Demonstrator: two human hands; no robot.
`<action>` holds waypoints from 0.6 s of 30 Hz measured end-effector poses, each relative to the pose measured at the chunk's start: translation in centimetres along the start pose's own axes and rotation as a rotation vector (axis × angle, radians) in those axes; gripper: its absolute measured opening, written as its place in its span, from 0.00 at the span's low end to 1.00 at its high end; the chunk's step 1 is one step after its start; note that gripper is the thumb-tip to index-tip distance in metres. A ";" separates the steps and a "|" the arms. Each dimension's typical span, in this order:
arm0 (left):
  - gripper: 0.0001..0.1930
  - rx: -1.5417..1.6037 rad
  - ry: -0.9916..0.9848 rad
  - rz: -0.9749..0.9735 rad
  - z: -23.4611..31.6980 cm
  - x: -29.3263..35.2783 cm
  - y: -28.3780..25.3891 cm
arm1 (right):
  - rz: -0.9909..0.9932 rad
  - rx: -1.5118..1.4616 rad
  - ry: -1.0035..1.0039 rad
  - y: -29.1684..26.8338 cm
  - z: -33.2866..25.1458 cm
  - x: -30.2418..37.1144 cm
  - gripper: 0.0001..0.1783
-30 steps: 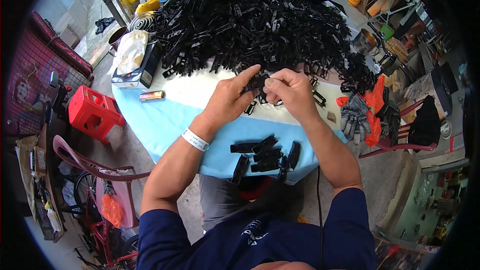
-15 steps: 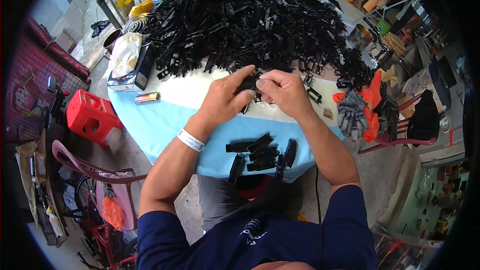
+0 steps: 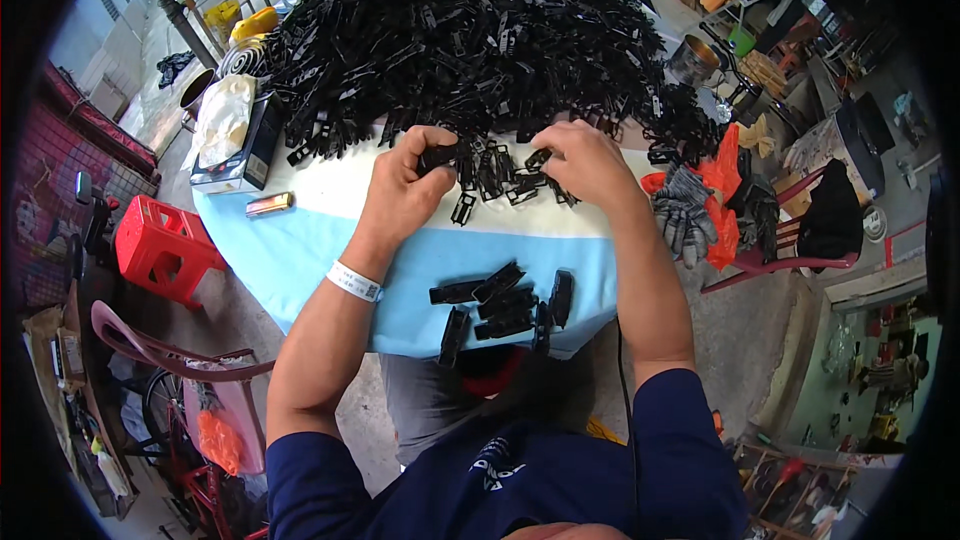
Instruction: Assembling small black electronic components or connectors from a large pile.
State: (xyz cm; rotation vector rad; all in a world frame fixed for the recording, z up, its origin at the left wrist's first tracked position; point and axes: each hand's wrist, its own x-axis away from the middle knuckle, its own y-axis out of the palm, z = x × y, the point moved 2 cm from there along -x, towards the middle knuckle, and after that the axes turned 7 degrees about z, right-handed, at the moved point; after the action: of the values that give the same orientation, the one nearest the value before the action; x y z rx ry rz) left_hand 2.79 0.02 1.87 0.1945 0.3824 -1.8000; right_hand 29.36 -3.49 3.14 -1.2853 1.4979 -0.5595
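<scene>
My left hand [image 3: 405,185] is curled around a dark black piece [image 3: 437,156], thumb and fingers bent against it, just past the near edge of the big heap [image 3: 460,50] of black plastic parts on the table. My right hand [image 3: 590,172] has its thumb and fingertips at a small part [image 3: 538,159], though I cannot tell whether they are firmly pinching it. Between my hands lies a loose cluster [image 3: 490,172] of the same parts on the cream stretch of the tablecloth [image 3: 300,260], and nearer me, on its blue stretch, sits a small group of longer black pieces [image 3: 505,305]. To my left stands a carton [image 3: 262,145] with a pale crumpled wrapper [image 3: 225,120] on top; its inside is hidden from me. A dark pot [image 3: 197,92] shows behind it, contents unseen. Beyond the heap's right side is a metal tin [image 3: 692,62], and I cannot make out what it holds. An orange bag [image 3: 725,175] lies beside grey gloves [image 3: 685,215], while another orange plastic bag [image 3: 218,442] hangs at the pink chair [image 3: 195,410], its contents hidden
</scene>
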 end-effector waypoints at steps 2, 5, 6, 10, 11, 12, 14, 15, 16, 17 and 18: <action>0.14 -0.011 0.012 0.000 0.1 0.0 0.1 | -0.023 -0.010 0.030 0.0 -0.2 0.0 0.16; 0.15 0.017 -0.045 -0.010 0.3 0.0 0.2 | 0.075 -0.044 -0.008 0.0 -1.2 -0.2 0.15; 0.14 0.003 -0.025 -0.024 0.3 -0.1 0.2 | 0.157 -0.129 0.066 -0.2 -1.7 -0.1 0.15; 0.16 0.058 -0.192 -0.242 1.3 0.2 0.8 | 0.528 -0.217 -0.194 -0.4 -4.4 0.0 0.16; 0.17 0.072 -0.199 -0.300 1.1 0.2 0.9 | 0.537 -0.139 -0.265 -0.6 -5.3 0.1 0.16; 0.17 0.065 -0.202 -0.292 1.2 0.3 0.8 | 0.537 -0.149 -0.269 -0.5 -5.8 0.1 0.16; 0.18 0.084 -0.262 -0.332 1.6 0.3 1.1 | 0.496 0.033 -0.410 -0.4 -6.7 0.2 0.17; 0.18 0.121 -0.234 -0.295 1.2 0.3 1.1 | 0.450 0.043 -0.392 -0.2 -7.1 0.5 0.18; 0.18 0.119 -0.234 -0.292 1.2 0.3 1.0 | 0.451 0.040 -0.394 -0.2 -7.2 0.5 0.18; 0.19 0.116 -0.244 -0.278 1.1 0.3 0.9 | 0.426 0.045 -0.411 -0.1 -7.3 0.6 0.18; 0.19 0.113 -0.255 -0.265 1.1 0.3 0.8 | 0.402 0.049 -0.428 0.0 -7.4 0.6 0.18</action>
State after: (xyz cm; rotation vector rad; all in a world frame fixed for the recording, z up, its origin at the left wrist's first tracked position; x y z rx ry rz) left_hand 3.51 -0.81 2.67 -0.0094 0.1286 -2.0803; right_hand 22.80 -5.97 5.57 -0.9532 1.3178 -0.0509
